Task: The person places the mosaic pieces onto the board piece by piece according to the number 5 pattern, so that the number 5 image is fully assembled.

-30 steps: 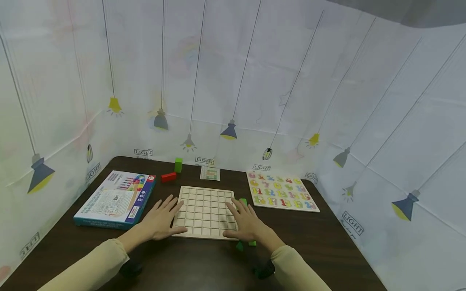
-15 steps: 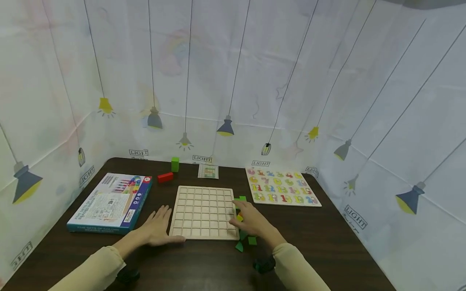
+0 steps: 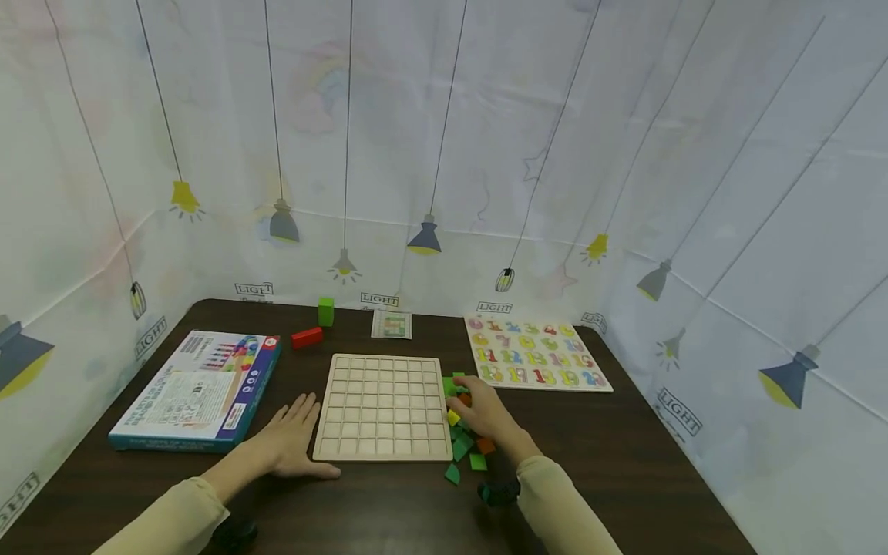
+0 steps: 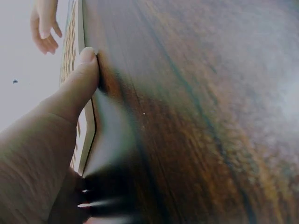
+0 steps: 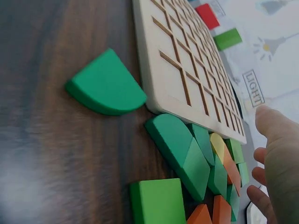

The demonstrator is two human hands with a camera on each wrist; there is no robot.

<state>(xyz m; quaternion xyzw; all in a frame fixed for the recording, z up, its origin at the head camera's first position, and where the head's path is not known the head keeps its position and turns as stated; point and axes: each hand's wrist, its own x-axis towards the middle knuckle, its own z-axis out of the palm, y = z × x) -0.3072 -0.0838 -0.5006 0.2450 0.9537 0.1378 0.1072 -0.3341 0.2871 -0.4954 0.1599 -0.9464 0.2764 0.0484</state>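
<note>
A pale wooden grid board (image 3: 381, 407) lies flat in the middle of the dark table (image 3: 610, 470), its cells bare. My left hand (image 3: 290, 438) rests flat on the table at the board's front-left corner. In the left wrist view its thumb (image 4: 79, 79) presses against the board's edge (image 4: 88, 126). My right hand (image 3: 483, 406) lies with relaxed fingers over a pile of green, orange and yellow pieces (image 3: 466, 447) just right of the board. In the right wrist view a green quarter-round piece (image 5: 105, 86) sits apart from the pile (image 5: 201, 161), and the fingers (image 5: 275, 154) hold nothing.
A blue game box (image 3: 197, 389) lies at the left. A number puzzle board (image 3: 534, 361) lies at the back right. A red block (image 3: 307, 337), an upright green block (image 3: 325, 311) and a small card (image 3: 391, 324) sit behind the grid board. White printed sheets wall the table.
Both hands have slid off the grid board. The right went right onto the pile of pieces, and more pieces now show. The left drew back to the front-left corner.
</note>
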